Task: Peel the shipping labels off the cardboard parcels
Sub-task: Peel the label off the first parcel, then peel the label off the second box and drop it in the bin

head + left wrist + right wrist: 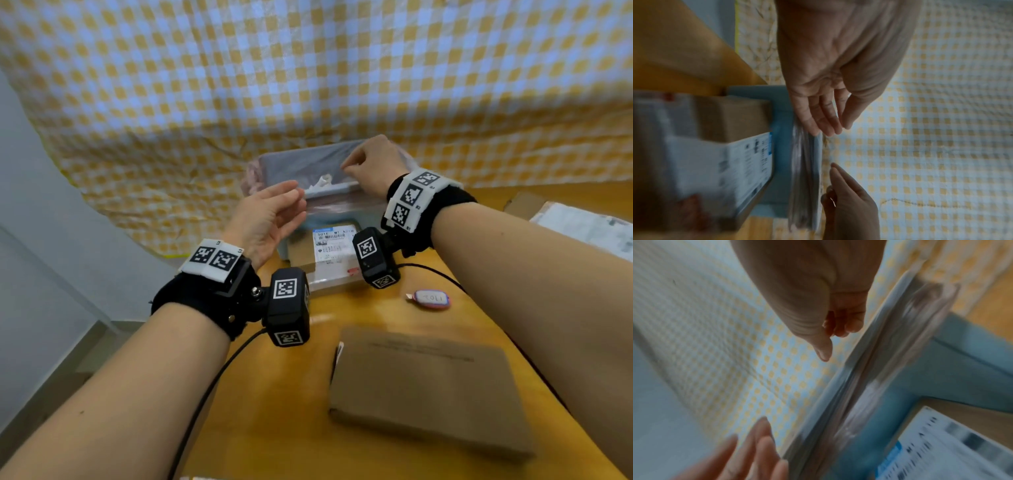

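Observation:
A cardboard parcel (329,274) with a white shipping label (334,245) stuck on top lies against a blue bin (342,214) lined with clear plastic. A crumpled white label scrap (320,181) lies inside the bin. My left hand (291,202) is open, fingers straight, at the bin's front left rim. My right hand (356,164) hovers over the bin with fingers curled and thumb out, and nothing shows in it. The left wrist view shows my left hand (830,123) by the liner, and the labelled parcel (731,118). The right wrist view shows my right hand (834,331).
A plain cardboard parcel (424,387) lies near me on the wooden table (274,411). A small red and white tag (430,298) sits mid-table. Another wrapped parcel (582,226) is at the right edge. A yellow checked cloth (308,85) hangs behind the bin.

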